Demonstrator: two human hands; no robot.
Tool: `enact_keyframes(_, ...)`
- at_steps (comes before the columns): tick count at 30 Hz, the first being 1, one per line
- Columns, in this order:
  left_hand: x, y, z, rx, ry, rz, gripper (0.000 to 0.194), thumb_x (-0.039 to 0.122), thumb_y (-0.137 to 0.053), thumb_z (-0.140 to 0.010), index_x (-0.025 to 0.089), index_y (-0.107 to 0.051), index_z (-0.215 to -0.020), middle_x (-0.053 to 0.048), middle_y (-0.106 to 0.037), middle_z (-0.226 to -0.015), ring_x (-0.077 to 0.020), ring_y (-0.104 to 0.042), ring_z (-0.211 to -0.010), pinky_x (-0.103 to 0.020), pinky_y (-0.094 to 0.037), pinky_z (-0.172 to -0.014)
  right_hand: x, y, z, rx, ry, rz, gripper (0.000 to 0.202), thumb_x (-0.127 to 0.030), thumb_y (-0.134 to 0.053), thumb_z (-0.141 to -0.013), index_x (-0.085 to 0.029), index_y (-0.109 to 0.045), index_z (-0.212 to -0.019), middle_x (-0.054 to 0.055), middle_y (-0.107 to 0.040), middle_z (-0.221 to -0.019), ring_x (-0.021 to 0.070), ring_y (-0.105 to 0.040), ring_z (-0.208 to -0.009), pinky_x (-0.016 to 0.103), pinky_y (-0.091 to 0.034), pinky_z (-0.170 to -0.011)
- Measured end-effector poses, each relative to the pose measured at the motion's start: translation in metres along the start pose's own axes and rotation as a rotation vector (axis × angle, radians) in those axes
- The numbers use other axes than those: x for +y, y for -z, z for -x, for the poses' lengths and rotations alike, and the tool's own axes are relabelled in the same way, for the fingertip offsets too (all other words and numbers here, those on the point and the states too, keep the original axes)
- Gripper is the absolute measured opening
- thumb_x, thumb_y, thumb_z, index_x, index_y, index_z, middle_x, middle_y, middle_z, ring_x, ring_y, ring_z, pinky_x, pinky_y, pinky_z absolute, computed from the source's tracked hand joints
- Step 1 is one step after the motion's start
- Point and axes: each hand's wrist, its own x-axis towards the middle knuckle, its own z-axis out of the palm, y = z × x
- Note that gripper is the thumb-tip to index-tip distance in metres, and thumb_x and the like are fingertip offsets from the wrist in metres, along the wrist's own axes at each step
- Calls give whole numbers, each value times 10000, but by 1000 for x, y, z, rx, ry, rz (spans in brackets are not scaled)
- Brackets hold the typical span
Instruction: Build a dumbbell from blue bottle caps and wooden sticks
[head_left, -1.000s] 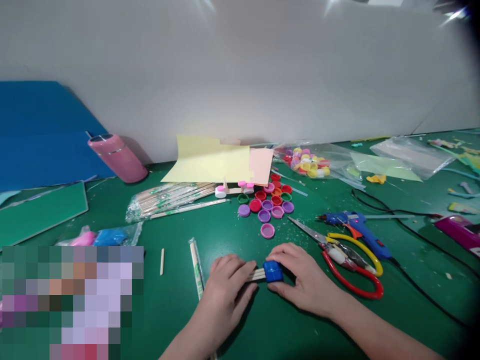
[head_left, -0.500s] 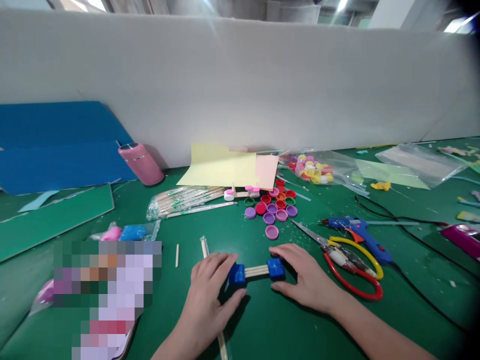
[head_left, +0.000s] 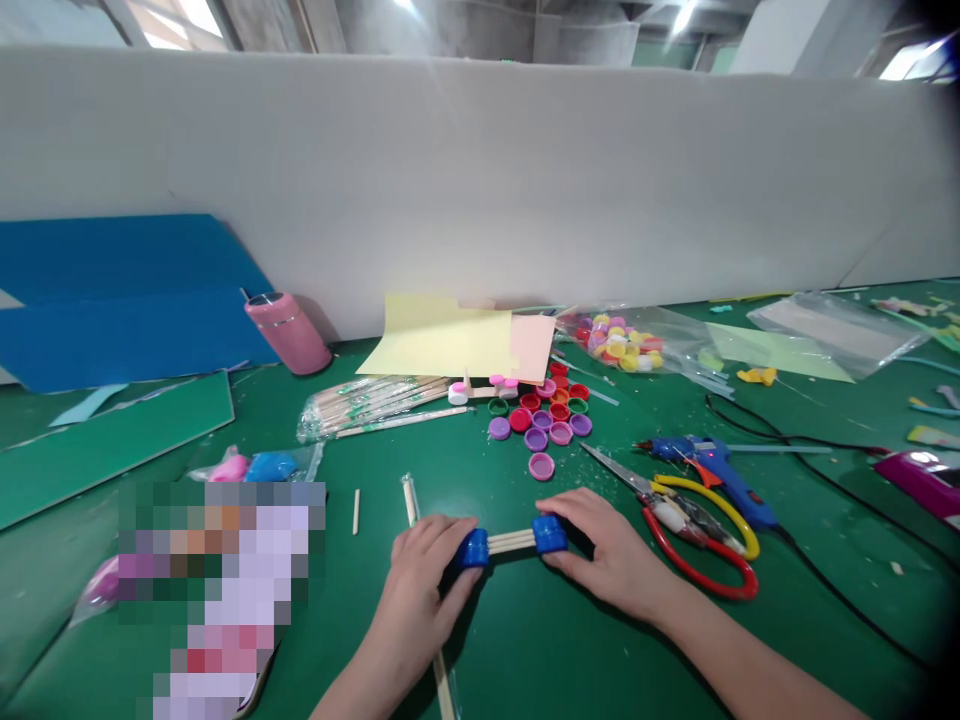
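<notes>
Left hand (head_left: 420, 570): We see it resting low on the green desk (head_left: 525, 650), fingers curled round the left blue cap (head_left: 473, 549), which it grips at the end of a short axle.
Axle: Pale wooden sticks (head_left: 511, 541) run between the two caps, lying just above the desk near its front edge, between our two hands.
Right hand (head_left: 611, 550): It closes loosely on the right blue cap (head_left: 550, 535), thumb below and fingers arched over the top.
Far left: A blue board (head_left: 120, 300) leans against the white partition (head_left: 480, 190); a green sheet (head_left: 112, 435) lies flat before it, and a pink bottle (head_left: 289, 333) lies tilted beside the board.
Left of centre: A bag of wrapped wooden sticks (head_left: 375, 400) lies ahead of the left hand; a short stick piece (head_left: 355, 511) and one wrapped stick (head_left: 409, 500) lie nearer, well apart from the bag.
Centre: Yellow and pink paper sheets (head_left: 465, 340) rest at the partition's foot; just before them stands a small stick frame with pink-and-white caps (head_left: 484, 388), and beside it a cluster of loose red, purple and green caps (head_left: 544, 415).
Right of centre: A clear bag of mixed caps (head_left: 622, 335) lies beyond the cluster.
Right: Red-and-yellow scissors (head_left: 694, 530) lie just beside the right hand; a blue glue gun (head_left: 712, 465) lies behind them, its black cord (head_left: 825, 570) trailing across the desk.
</notes>
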Motion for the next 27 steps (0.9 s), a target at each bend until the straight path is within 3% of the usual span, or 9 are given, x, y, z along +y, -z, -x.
enact_keyframes(6, -3, -3, 0, -13, -16, -28, 327, 221, -554, -746, 196, -545, -1072, -87, -656, -971, -258, -570, -927, -439, -455, -775, 0, 0, -1, -6, -13, -3, 391, -243, -599, -745, -201, -516, -1125, 79, -584, -1054, 226, -497, -969, 392, -390, -838)
enact_keyframes(11, -6, -3, 6, -22, 35, -89, 462, 241, -581, -712, 208, -476, -1161, -98, -602, -1078, -284, -505, -1032, -460, -406, -830, 0, 1, -1, -34, -38, -1, 441, -265, -612, -734, -203, -495, -1155, 87, -549, -1093, 234, -475, -1005, 404, -378, -869)
enact_keyframes(15, -6, 0, 14, 36, 192, -212, 560, 296, -537, -727, 183, -362, -1247, -147, -467, -1212, -296, -418, -1115, -457, -367, -850, 2, 3, 2, -46, -39, -18, 567, -311, -654, -695, -212, -441, -1212, 95, -468, -1176, 247, -422, -1081, 405, -345, -923)
enact_keyframes(20, -4, 8, 27, -7, 494, -380, 558, 358, -428, -765, 117, -331, -1259, -133, -554, -999, -287, -502, -955, -409, -384, -749, 4, 6, 6, 68, 57, -112, 478, -278, -596, -747, -213, -443, -1195, 92, -455, -1171, 240, -412, -1091, 369, -343, -929)
enact_keyframes(24, -1, 17, 32, -123, 600, -412, 439, 333, -383, -774, 99, -428, -1143, -99, -606, -867, -273, -520, -913, -390, -357, -737, 5, 6, 6, 191, 71, -214, 339, -220, -516, -799, -201, -480, -1135, 79, -504, -1043, 201, -500, -916, 330, -408, -827)
enact_keyframes(27, 3, 25, 30, -166, 613, -469, 262, 317, -375, -779, 145, -537, -893, -77, -617, -796, -267, -534, -868, -378, -342, -711, 6, 5, 6, 239, 63, -253, 297, -203, -493, -813, -194, -492, -1110, 69, -513, -981, 178, -515, -822, 318, -426, -777)
